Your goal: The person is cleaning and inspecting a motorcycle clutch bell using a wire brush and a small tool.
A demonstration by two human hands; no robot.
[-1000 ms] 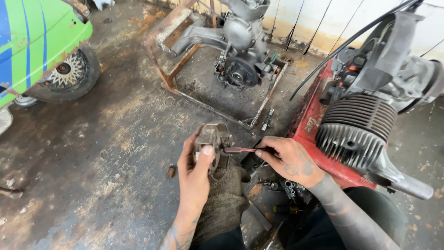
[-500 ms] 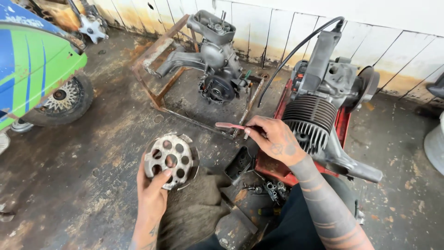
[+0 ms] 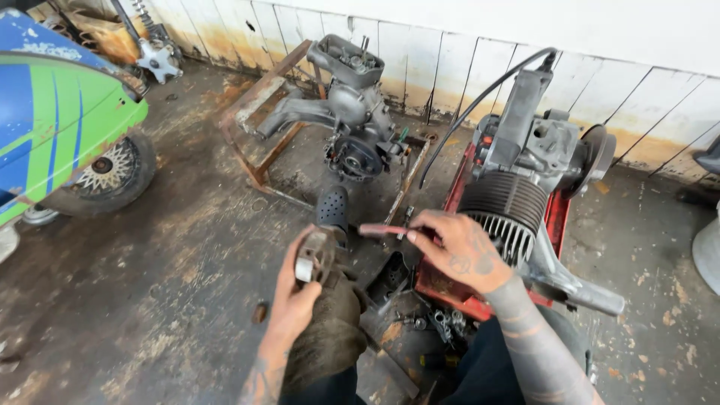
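Head view of a person seated over a dirty workshop floor [image 3: 150, 300]. The left hand [image 3: 296, 296] is closed around a round, greasy metal part [image 3: 316, 256], held on edge so that only its rim and a pale patch show; the fingers wrap its near side and the thumb lies against its left face. The right hand [image 3: 457, 251] is pinched shut on a slim reddish tool [image 3: 382, 230], gripped at its right end between thumb and fingertips. The tool's long axis runs nearly level, from the right hand leftward, and its free tip points at the upper edge of the metal part, near it but apart from it. The part therefore lies to the left of the right hand and slightly lower, along the line of the tool; the left hand is the one in contact with the part, the right hand reaches it only through the tool. Just behind the right hand stands a finned engine [image 3: 517, 195] on a red stand [image 3: 450, 289], with a black cable [image 3: 480, 97] arching from its top. A second engine [image 3: 352, 127] rests in a rusty frame [image 3: 259, 161] against the white panelled wall [image 3: 450, 52]. A blue-and-green scooter body [image 3: 52, 127] and its wheel [image 3: 105, 176] occupy the left edge. Small loose parts [image 3: 435, 322] lie on the floor between the knees.
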